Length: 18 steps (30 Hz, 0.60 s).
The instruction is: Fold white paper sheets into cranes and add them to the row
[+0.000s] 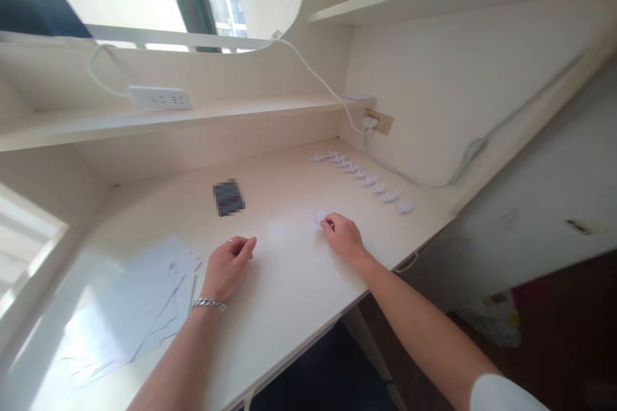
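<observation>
From the head camera, the right hand (343, 236) lies on the white desk (289, 282), fingers curled. Its fingertips (328, 223) meet at the near edge of a small white folded piece (320, 216). Whether they pinch it or only touch it, I cannot tell. The piece lies flat just beyond the hand, in the middle of the desk. It is too pale and blurred to show its long axis or which way it points.

The left hand (230, 263) rests loosely closed on the desk, well apart from the piece, with nothing seen in it.

A row of folded figures (361, 174) runs along the wall from far left to near right. Loose sheets (139, 302) lie to the left.
</observation>
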Motion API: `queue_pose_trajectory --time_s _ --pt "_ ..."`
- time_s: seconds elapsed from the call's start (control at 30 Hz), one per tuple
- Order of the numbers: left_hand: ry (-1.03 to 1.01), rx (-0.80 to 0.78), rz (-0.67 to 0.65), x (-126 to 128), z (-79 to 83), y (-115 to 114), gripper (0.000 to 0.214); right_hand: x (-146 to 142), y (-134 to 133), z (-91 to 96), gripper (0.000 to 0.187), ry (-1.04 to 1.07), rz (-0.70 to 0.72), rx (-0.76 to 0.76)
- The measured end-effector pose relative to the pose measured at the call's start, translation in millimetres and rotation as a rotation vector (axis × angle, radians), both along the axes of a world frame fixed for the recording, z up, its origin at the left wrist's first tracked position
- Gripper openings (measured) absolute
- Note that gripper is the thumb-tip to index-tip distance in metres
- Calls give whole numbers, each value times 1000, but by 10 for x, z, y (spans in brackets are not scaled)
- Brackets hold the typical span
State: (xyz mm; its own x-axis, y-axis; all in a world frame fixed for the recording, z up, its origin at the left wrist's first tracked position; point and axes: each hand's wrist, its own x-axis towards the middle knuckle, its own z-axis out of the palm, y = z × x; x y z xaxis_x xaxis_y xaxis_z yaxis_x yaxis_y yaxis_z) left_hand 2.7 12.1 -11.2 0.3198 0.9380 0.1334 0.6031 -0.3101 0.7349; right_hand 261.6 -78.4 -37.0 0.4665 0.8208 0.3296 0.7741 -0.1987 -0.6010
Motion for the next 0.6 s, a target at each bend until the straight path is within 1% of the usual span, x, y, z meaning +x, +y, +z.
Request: queue_pose_trajectory --time_s 0.17,0.3,0.37,0.47,0.6 --pt "135 -8 8 47 107 18 43 581 -587 -83 21 -35 -191 26" --pt "197 -23 16 71 135 56 44 1095 -950 -141 24 -39 -360 45" --pt "211 -32 21 81 151 72 43 1333 -1066 -159 25 -39 -435 47" --pt "240 -62 54 107 205 74 35 1626 -1162 -178 24 -45 -498 41" --pt "274 -81 68 155 283 51 30 1851 -1212 -210 24 -56 -543 21"
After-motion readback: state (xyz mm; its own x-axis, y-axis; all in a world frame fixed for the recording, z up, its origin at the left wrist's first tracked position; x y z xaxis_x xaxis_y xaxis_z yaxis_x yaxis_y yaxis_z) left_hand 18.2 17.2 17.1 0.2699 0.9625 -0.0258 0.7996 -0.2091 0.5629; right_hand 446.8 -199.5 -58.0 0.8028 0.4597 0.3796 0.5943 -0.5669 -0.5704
